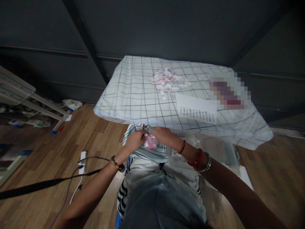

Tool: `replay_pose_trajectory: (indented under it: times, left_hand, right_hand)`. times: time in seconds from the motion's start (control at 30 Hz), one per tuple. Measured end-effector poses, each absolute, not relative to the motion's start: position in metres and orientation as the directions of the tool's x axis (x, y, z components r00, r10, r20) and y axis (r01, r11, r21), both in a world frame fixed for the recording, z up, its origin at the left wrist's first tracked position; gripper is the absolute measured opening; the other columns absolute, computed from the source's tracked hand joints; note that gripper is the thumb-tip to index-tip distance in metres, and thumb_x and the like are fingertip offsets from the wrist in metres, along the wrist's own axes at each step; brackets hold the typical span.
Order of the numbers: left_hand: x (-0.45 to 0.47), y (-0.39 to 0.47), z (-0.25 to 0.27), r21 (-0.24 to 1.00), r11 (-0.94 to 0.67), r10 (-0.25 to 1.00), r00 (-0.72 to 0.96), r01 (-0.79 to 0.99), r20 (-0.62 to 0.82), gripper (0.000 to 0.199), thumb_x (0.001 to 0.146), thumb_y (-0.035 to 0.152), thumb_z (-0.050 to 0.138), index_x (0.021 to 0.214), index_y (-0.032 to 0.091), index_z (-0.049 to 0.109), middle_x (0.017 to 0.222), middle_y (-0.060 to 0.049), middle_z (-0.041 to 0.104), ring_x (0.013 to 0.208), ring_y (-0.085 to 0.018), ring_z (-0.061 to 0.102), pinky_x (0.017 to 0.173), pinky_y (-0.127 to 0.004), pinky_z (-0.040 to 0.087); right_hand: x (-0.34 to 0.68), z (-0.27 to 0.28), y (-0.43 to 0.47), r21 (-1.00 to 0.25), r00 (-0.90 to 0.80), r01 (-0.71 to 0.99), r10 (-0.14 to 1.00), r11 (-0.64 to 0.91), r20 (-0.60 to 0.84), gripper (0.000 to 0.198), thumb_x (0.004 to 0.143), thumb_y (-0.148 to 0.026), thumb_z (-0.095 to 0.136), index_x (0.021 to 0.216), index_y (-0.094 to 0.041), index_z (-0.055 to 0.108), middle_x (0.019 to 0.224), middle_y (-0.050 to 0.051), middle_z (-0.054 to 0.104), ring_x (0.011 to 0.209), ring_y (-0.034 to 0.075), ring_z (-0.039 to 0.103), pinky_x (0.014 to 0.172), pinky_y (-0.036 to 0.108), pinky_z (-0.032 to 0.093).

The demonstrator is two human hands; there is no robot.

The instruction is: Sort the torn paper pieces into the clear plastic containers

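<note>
A small clear plastic bag (151, 143) with pink and white bits inside rests over a striped cloth (139, 153) at my lap. My left hand (136, 139) is closed at the bag's left edge, its fingertips partly hidden. My right hand (163, 134) has its fingers curled down at the bag's upper right edge. Exactly how the fingers pinch the bag is too small to see. Below my right wrist sits a clear plastic box (175, 160) with a few small pieces in it.
A table with a checked cloth (128, 95) stands ahead, bearing a pile of small pink and white paper pieces (168, 79) and a white sheet with dark strokes (196, 108). One item at right is blurred out. A power strip (82, 162) with cables lies on the floor at left.
</note>
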State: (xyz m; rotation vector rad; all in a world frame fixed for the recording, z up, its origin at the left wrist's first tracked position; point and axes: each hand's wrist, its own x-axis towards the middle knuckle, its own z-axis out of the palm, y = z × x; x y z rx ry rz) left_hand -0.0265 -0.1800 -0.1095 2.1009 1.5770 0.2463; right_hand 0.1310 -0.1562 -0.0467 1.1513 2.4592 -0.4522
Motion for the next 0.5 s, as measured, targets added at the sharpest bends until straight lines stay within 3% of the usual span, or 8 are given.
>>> replay_pose_trajectory:
  times: [0.3,0.4,0.5]
  left_hand:
    - [-0.030,-0.179,-0.107,0.544,-0.205,0.928,0.338,0.814,-0.156,0.014,0.077,0.013,0.049,0.079,0.017,0.062,0.068,0.001,0.065,0.065,-0.013,0.060,0.059,-0.020,0.043]
    - [-0.030,-0.181,-0.104,0.519,-0.222,0.928,0.342,0.826,-0.147,0.013,0.079,0.013,0.049,0.081,0.017,0.061,0.070,-0.001,0.064,0.067,-0.015,0.060,0.061,-0.021,0.043]
    - [-0.028,-0.183,-0.101,0.477,-0.250,0.932,0.343,0.843,-0.117,0.021,0.081,0.010,0.046,0.096,0.016,0.058,0.085,-0.005,0.065,0.079,-0.017,0.061,0.070,-0.025,0.044]
  right_hand:
    - [0.134,-0.037,-0.160,-0.184,-0.575,0.808,0.678,0.560,-0.459,0.034,0.085,-0.036,0.051,0.113,-0.017,0.052,0.112,0.007,0.055,0.095,0.017,0.056,0.079,0.039,0.049]
    - [0.135,-0.043,-0.158,-0.168,-0.561,0.814,0.677,0.556,-0.477,0.034,0.085,-0.036,0.051,0.113,-0.016,0.052,0.112,0.007,0.055,0.095,0.018,0.056,0.079,0.039,0.049]
    - [0.134,-0.050,-0.156,-0.152,-0.559,0.813,0.679,0.563,-0.475,0.035,0.085,-0.036,0.051,0.114,-0.016,0.051,0.114,0.007,0.054,0.096,0.018,0.056,0.080,0.040,0.048]
